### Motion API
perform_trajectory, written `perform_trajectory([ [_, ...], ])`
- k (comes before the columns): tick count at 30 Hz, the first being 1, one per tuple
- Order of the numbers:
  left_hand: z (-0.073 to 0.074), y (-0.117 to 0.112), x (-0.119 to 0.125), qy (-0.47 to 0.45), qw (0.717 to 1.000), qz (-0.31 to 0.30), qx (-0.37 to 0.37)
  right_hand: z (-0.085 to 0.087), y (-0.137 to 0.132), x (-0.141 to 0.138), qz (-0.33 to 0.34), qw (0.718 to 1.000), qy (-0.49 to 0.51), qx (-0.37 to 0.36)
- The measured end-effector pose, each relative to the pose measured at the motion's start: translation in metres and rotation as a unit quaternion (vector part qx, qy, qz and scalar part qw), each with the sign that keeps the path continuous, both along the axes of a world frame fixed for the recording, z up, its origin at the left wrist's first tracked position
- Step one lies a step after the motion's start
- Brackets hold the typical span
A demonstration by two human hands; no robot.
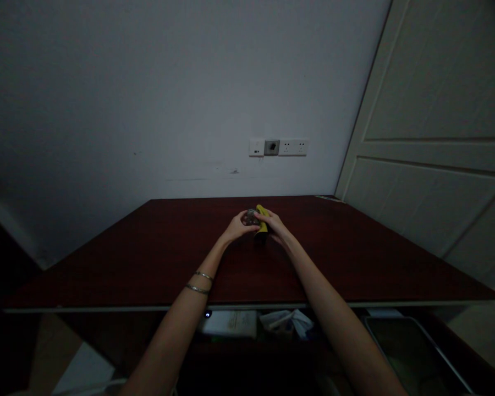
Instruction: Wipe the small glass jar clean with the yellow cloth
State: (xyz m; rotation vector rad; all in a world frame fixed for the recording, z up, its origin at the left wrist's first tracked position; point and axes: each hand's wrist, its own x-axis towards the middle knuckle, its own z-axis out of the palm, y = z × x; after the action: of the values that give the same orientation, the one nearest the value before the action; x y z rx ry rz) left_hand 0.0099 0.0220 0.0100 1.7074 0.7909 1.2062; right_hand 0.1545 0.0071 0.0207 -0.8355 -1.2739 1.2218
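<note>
Both of my hands meet over the middle of a dark red-brown table (pixel 148 258). My right hand (pixel 275 225) is wrapped round a yellow cylindrical object (pixel 262 213) that stands tilted on the tabletop. My left hand (pixel 238 225) pinches a small grey, shiny part (pixel 251 216) at the top end of that yellow object. Two thin bangles (pixel 201 281) sit on my left forearm. The room is dim, so what the yellow object is stays unclear.
A white wall with a row of sockets (pixel 278 147) rises behind the table. A pale panelled door (pixel 433 143) stands at the right. Under the table's front edge lie white papers or packets (pixel 247 323) and a dark tray-like thing (pixel 412 352).
</note>
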Motion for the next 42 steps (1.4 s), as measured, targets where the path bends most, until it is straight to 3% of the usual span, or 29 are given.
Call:
perform_trajectory([
  [8,-0.007,0.006,-0.002,0.042,0.995,0.072,0.06,0.0,0.006,-0.005,-0.074,0.987,-0.058,0.129],
  [13,-0.012,0.014,-0.003,0.027,0.99,0.073,0.116,0.001,-0.005,-0.008,-0.111,0.942,-0.145,0.281],
  [15,-0.014,0.014,-0.002,0.024,0.991,0.07,0.115,0.001,-0.007,-0.009,-0.122,0.929,-0.162,0.309],
  [24,-0.01,0.004,0.003,0.075,0.985,0.073,0.136,0.001,0.007,-0.005,-0.18,0.947,-0.162,0.21],
  [28,-0.01,0.006,0.002,0.066,0.983,0.114,0.129,0.004,-0.001,-0.006,-0.141,0.931,-0.188,0.28],
  [33,-0.01,0.008,0.002,0.03,0.988,0.11,0.107,0.01,-0.007,-0.01,-0.131,0.906,-0.232,0.328],
  [42,-0.006,0.005,-0.001,0.041,0.983,0.117,0.137,0.01,0.022,-0.013,-0.128,0.96,-0.155,0.193],
])
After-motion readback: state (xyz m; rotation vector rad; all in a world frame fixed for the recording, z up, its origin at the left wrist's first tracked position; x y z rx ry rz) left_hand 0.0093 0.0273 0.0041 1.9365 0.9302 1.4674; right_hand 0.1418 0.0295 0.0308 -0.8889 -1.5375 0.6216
